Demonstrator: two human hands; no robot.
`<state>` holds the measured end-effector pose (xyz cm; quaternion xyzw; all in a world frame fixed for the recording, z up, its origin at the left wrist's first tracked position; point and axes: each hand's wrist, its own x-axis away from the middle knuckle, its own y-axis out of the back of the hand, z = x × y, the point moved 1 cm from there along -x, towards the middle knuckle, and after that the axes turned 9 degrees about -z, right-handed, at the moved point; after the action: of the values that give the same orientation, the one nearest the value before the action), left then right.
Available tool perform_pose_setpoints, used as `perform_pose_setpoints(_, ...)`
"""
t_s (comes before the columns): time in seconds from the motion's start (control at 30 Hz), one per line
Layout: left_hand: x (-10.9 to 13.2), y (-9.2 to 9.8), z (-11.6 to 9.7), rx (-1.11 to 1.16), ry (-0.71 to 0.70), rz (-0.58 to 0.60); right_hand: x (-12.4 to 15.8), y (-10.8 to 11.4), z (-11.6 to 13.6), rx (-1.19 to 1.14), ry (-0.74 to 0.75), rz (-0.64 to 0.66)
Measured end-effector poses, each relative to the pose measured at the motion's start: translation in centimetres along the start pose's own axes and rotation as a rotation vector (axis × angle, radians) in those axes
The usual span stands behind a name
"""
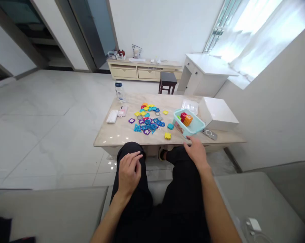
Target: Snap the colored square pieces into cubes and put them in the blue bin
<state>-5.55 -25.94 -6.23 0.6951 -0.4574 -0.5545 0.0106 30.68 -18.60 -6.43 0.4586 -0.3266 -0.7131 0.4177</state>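
Note:
My left hand (pixel 129 168) rests on my left thigh, fingers loosely bent and holding nothing. Held just off the table's front edge, my right hand (pixel 196 152) is open, its fingertips close to the near corner of a light blue plastic basket (pixel 196 128); whether they touch is hard to tell. Inside the basket are stacks of orange (pixel 188 120) and red (pixel 183 116) building pieces, with some green beside them. Blue notched pieces (pixel 147 125) lie in a loose heap mid-table, among purple, yellow and grey ones. A yellow stack (pixel 167 136) and a teal stack (pixel 170 126) sit left of the basket.
On the marble-patterned table (pixel 112 136) stand a clear water bottle (pixel 120 92), a white pouch-like item (pixel 112 116) and a pink phone (pixel 122 111) at left. At right are a white box (pixel 218 113), clear plastic packaging (pixel 190 106) and a grey device (pixel 210 134).

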Motion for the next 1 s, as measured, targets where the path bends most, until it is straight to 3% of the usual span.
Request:
perform_pose_setpoints(0.07,0.5,0.5,0.9,-0.065,0.092,-0.005,2.0,0.3,1.5,0.002,-0.076,-0.007)
perform_pose_setpoints(0.27,1.0,1.3,2.4,-0.173,0.246,0.076,5.6,0.3,7.7,0.037,0.123,-0.105)
perform_pose_setpoints(0.4,2.0,1.9,2.5,-0.196,0.267,0.083,6.8,-0.2,9.8,0.062,0.22,-0.101)
perform_pose_setpoints(0.7,4.7,2.2,1.6,-0.201,0.286,0.121,8.6,-2.5,8.1,0.097,0.239,-0.088)
perform_pose_setpoints(1.0,4.0,0.0,-0.9,-0.293,0.237,0.214,7.9,-3.9,5.2,0.034,0.222,-0.117)
